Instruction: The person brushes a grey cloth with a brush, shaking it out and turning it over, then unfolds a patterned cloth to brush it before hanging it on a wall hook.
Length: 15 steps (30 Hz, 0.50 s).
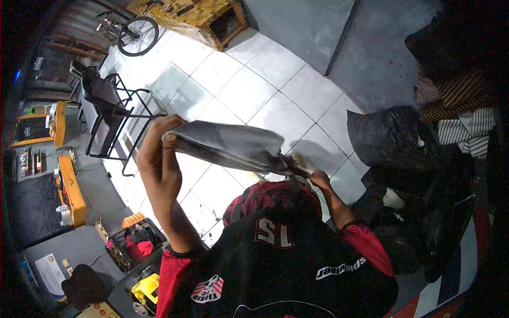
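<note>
A long grey folded cloth (228,140) is stretched out in front of my chest, over the tiled floor. My left hand (165,139) is raised and closed on the cloth's left end, with the thumb and fingers pressed at its edge. Lower and to the right, my right hand (319,181) is closed at the other end, where the material narrows into a dark and beige bunch (297,165). The cloth slopes down from left to right between both hands. Exactly what my right fingers pinch is partly hidden.
Dark chairs (108,114) stand at the left and a bicycle (138,36) at the upper left. A yellow-covered table (185,18) is at the top. Black bags (384,135) and striped cloths (469,130) lie at the right. A crate (139,241) sits at the lower left.
</note>
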### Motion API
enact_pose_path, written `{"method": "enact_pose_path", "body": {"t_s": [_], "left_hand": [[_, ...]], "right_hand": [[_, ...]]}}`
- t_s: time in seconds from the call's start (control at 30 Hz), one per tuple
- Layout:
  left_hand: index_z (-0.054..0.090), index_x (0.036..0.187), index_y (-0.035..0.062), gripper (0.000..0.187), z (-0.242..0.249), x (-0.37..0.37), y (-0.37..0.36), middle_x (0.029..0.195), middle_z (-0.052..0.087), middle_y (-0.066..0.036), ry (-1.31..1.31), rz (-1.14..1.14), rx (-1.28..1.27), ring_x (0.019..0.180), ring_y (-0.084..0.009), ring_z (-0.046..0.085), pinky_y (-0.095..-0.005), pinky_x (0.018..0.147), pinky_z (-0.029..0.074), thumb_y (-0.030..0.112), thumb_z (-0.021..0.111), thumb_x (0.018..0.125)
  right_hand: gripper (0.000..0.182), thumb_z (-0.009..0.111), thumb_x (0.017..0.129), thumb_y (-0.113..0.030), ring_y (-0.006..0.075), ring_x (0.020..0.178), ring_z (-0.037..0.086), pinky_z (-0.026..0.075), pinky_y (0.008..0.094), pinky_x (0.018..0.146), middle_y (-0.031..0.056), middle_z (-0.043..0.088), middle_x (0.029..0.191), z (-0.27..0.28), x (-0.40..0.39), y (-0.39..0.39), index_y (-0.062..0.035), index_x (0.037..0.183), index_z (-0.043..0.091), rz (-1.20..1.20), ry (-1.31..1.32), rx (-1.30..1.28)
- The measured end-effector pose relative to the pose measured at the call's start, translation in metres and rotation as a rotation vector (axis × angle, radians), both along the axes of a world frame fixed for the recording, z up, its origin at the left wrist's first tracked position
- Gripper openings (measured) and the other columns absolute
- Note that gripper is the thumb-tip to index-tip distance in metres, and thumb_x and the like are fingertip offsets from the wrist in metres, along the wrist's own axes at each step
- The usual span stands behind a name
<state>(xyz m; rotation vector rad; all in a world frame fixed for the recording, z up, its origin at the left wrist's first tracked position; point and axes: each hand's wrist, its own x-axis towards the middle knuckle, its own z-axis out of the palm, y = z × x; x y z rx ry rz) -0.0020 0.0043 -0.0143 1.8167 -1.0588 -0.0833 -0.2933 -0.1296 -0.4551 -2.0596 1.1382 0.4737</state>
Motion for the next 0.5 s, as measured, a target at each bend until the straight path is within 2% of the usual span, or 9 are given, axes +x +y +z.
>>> {"method": "enact_pose_path", "body": {"t_s": [0.03, 0.13, 0.2, 0.27, 0.33, 0.4, 0.43, 0.47, 0.5], "left_hand": [[0.054, 0.086, -0.0047, 0.01, 0.001, -0.002, 0.003, 0.082, 0.054, -0.011, 0.048, 0.006, -0.015, 0.082, -0.0175, 0.053, -0.0238, 0.074, 0.039, 0.002, 0.047, 0.083], [0.053, 0.085, -0.0045, 0.012, -0.007, 0.001, 0.003, 0.081, 0.055, -0.01, 0.154, -0.048, -0.108, 0.081, -0.0155, 0.053, -0.0236, 0.074, 0.039, 0.005, 0.046, 0.086], [0.049, 0.084, -0.0028, 0.009, -0.014, 0.002, -0.001, 0.078, 0.053, -0.009, 0.234, -0.13, -0.218, 0.074, -0.0146, 0.051, -0.0249, 0.071, 0.039, 0.003, 0.043, 0.087], [0.047, 0.088, -0.001, 0.008, -0.017, -0.004, -0.009, 0.078, 0.051, -0.008, 0.258, -0.163, -0.337, 0.073, -0.0148, 0.049, -0.0288, 0.073, 0.04, 0.006, 0.043, 0.087], [0.044, 0.093, -0.0001, 0.01, -0.021, -0.008, -0.018, 0.08, 0.05, -0.008, 0.301, -0.249, -0.495, 0.073, -0.0151, 0.048, -0.0303, 0.073, 0.041, 0.008, 0.043, 0.088], [0.044, 0.095, 0.0005, 0.011, -0.023, -0.021, -0.038, 0.081, 0.05, -0.007, 0.191, -0.002, -0.648, 0.074, -0.0151, 0.048, -0.0295, 0.073, 0.04, 0.009, 0.04, 0.089], [0.044, 0.096, 0.0006, 0.011, -0.023, -0.027, -0.044, 0.081, 0.05, -0.007, 0.137, 0.151, -0.707, 0.074, -0.0151, 0.048, -0.0297, 0.073, 0.04, 0.009, 0.04, 0.089], [0.044, 0.098, 0.0002, 0.014, -0.016, -0.033, -0.044, 0.089, 0.053, -0.009, -0.025, 0.282, -0.599, 0.08, -0.0177, 0.051, -0.0309, 0.075, 0.042, 0.008, 0.038, 0.089], [0.042, 0.096, 0.0013, 0.011, -0.009, -0.033, -0.046, 0.089, 0.051, -0.01, 0.036, 0.248, -0.704, 0.08, -0.0165, 0.05, -0.0291, 0.076, 0.04, 0.007, 0.037, 0.088]], "right_hand": [[0.044, 0.049, 0.077, -0.043, 0.0398, 0.078, 0.056, 0.044, 0.0464, 0.067, 0.0224, 0.059, 0.077, 0.017, 0.003, -0.002, -0.0006, 0.077, 0.059, -0.042, 0.144, 0.028], [0.043, 0.047, 0.079, -0.041, 0.0338, 0.067, 0.058, 0.043, 0.0418, 0.058, 0.0205, 0.057, 0.069, 0.018, 0.022, -0.016, 0.0009, 0.077, 0.058, -0.166, -0.274, -0.11], [0.042, 0.043, 0.084, -0.038, 0.0236, 0.057, 0.054, 0.04, 0.0369, 0.052, 0.0116, 0.053, 0.058, 0.103, 0.064, -0.028, 0.0007, 0.077, 0.057, -0.31, -0.519, 0.017], [0.036, 0.038, 0.089, -0.032, 0.0273, 0.051, 0.049, 0.041, 0.0339, 0.05, 0.0108, 0.05, 0.057, 0.188, 0.095, -0.028, -0.0008, 0.094, 0.054, -0.293, -0.792, 0.269], [0.031, 0.037, 0.09, -0.028, 0.0219, 0.052, 0.049, 0.039, 0.0293, 0.048, 0.0087, 0.05, 0.062, 0.246, 0.116, -0.012, -0.0002, 0.096, 0.052, -0.423, -0.927, 0.605], [0.027, 0.043, 0.087, -0.019, 0.0274, 0.062, 0.05, 0.042, 0.0366, 0.057, 0.0164, 0.05, 0.075, 0.239, 0.126, 0.013, 0.0058, 0.097, 0.046, 0.114, -1.131, -0.01], [0.027, 0.047, 0.085, -0.015, 0.0301, 0.066, 0.05, 0.043, 0.0402, 0.061, 0.0203, 0.05, 0.082, 0.236, 0.131, 0.025, 0.0089, 0.098, 0.044, 0.272, -1.229, -0.355], [0.029, 0.043, 0.086, -0.017, 0.0317, 0.071, 0.051, 0.044, 0.0403, 0.068, 0.0214, 0.05, 0.086, 0.236, 0.134, 0.034, 0.0086, 0.1, 0.044, 0.297, -1.133, -0.223], [0.031, 0.04, 0.088, -0.019, 0.0333, 0.076, 0.052, 0.044, 0.0403, 0.074, 0.0225, 0.05, 0.091, 0.236, 0.134, 0.041, 0.0084, 0.103, 0.044, 0.318, -1.032, -0.098]]}}
